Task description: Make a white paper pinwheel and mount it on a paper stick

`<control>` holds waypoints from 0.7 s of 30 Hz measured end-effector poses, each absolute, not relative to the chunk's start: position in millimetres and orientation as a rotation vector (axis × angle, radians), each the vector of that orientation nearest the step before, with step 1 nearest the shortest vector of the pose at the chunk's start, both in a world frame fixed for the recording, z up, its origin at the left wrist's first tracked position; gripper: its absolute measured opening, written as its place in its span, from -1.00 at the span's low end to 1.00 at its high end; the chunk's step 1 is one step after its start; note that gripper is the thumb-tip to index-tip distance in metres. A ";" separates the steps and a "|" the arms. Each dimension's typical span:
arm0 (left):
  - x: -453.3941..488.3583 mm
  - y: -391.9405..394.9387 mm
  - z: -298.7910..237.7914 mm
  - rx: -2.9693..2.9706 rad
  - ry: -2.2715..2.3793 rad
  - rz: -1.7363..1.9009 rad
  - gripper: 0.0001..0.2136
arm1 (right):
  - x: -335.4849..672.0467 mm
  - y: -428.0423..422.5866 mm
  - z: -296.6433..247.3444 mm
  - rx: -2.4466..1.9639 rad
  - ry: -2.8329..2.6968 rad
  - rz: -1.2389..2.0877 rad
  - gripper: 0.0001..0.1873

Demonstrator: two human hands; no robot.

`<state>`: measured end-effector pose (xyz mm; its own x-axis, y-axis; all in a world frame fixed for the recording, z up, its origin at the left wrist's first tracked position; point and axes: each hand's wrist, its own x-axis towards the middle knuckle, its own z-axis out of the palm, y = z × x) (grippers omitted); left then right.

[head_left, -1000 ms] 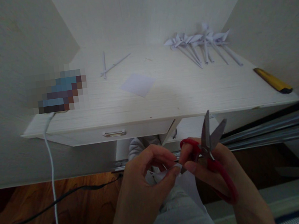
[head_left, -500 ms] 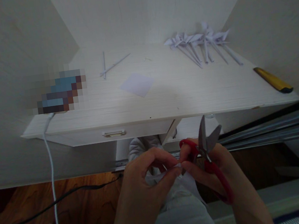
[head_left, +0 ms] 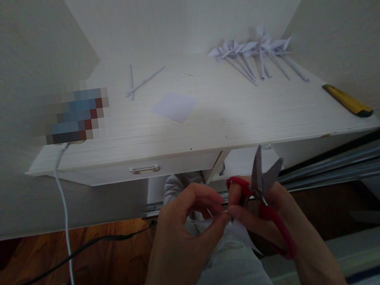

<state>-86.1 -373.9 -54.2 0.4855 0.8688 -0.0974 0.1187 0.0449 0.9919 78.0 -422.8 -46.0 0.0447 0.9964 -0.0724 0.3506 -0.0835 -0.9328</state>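
Below the desk's front edge my left hand [head_left: 183,229] pinches a small white piece of paper [head_left: 206,224] between thumb and fingers. My right hand [head_left: 273,218] meets it there, fingertips on the same paper, while gripping red-handled scissors [head_left: 263,198]. The scissor blades point up and stand slightly apart. Both hands hover over my lap in grey trousers [head_left: 227,268].
On the pale wooden desk [head_left: 209,126] lie a square white sheet [head_left: 173,107], two thin paper sticks [head_left: 140,81], several folded paper pinwheels on sticks [head_left: 256,56] and a yellow utility knife [head_left: 345,101]. A blurred object with a white cable [head_left: 63,201] sits at the left. A drawer handle [head_left: 144,169] faces me.
Both hands have stayed together on the paper, with small finger shifts. The scissors have dipped slightly and their blades have closed a little.
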 end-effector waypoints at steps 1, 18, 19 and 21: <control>-86.1 -373.8 -54.5 1.429 0.923 0.724 -0.86 | 77.8 -423.0 -46.0 -1.551 -1.410 1.041 -0.87; -85.0 -372.6 -51.7 1.388 0.915 0.658 -0.89 | 78.4 -424.2 -45.2 -1.475 -1.292 1.125 -0.88; -84.9 -372.7 -52.3 1.369 0.916 0.666 -0.88 | 78.3 -424.4 -45.1 -1.478 -1.302 1.117 -0.88; -84.6 -372.5 -52.8 1.326 0.923 0.675 -0.86 | 77.9 -424.8 -44.8 -1.495 -1.329 1.097 -0.86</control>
